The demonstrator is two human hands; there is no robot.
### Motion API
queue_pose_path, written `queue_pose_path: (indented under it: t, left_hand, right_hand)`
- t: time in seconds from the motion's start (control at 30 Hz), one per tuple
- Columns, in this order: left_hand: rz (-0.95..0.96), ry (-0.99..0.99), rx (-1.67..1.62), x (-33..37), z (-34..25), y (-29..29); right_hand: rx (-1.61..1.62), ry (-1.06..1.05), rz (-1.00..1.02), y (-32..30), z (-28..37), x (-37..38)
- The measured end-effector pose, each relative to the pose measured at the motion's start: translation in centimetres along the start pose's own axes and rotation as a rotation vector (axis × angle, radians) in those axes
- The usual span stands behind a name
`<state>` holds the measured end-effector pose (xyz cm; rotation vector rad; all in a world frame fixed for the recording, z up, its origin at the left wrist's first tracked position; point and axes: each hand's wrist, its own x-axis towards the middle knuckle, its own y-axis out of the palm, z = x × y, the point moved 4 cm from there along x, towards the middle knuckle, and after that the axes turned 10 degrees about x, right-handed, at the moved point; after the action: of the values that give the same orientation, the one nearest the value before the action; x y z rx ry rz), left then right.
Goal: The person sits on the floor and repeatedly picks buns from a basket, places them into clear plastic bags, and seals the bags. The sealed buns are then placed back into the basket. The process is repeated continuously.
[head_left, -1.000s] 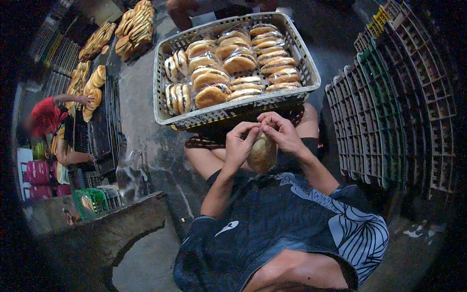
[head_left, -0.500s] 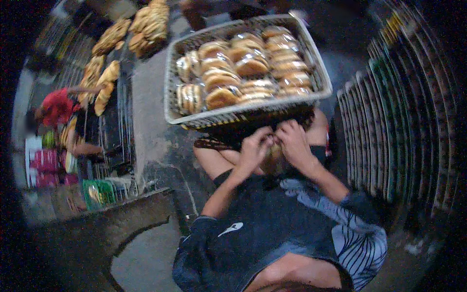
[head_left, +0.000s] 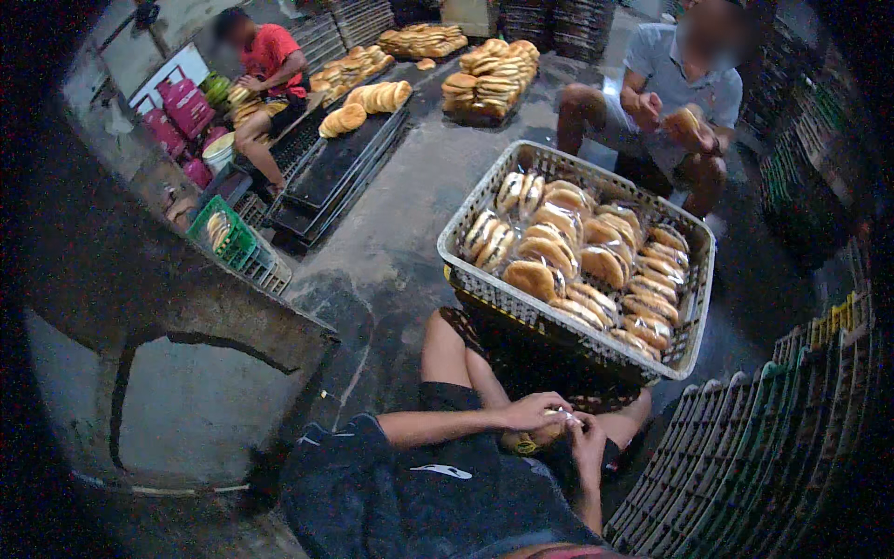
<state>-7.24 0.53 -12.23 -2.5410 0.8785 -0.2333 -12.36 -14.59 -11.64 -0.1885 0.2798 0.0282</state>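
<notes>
In my lap, near the lower middle, lies a clear plastic bag (head_left: 527,445) with what looks like a round bread in it. My left hand (head_left: 542,411) is closed over the upper part of this bag. Just to the right, my right hand (head_left: 586,438) pinches at the bag's gathered end, its fingertips almost meeting those of the left. The hands hide most of the bread. Beyond my knees stands a grey plastic crate (head_left: 702,303), tilted in view, where bagged round breads (head_left: 556,244) are stacked in rows.
Stacked grey and green crates (head_left: 736,438) rise close on my right. Across the crate a person in a grey shirt (head_left: 689,84) holds a bread. Far left, a person in red (head_left: 272,65) sits by black trays (head_left: 321,177) and bread piles (head_left: 491,79). A low wall (head_left: 177,279) stands left.
My view has swung round, so the crate and my hands sit farther right and lower, and the grey-shirted person is now visible. Both hands stay at the bag.
</notes>
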Motion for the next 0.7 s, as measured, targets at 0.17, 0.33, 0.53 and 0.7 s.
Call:
queue_pose_path:
  t: [0.17, 0.33, 0.53, 0.7]
  left_hand:
    - [-0.455, 0.009, -0.098, 3.5, -4.6, -0.5]
    - [-0.611, -0.054, -0.11, 4.5, -4.9, -3.3]
    - [-0.712, -0.17, -0.03, 1.7, -2.4, -6.6]
    - [-0.723, -0.246, -0.016, 1.3, -1.8, -5.7]
  right_hand:
    - [1.085, -0.291, -0.329, -0.9, -3.5, 4.5]
    - [-0.373, 0.291, -1.052, -16.5, -19.4, 3.9]
    - [-0.63, 0.517, -0.589, -16.0, -28.1, 5.0]
    - [-0.666, 0.515, -0.419, -16.3, -30.1, 3.9]
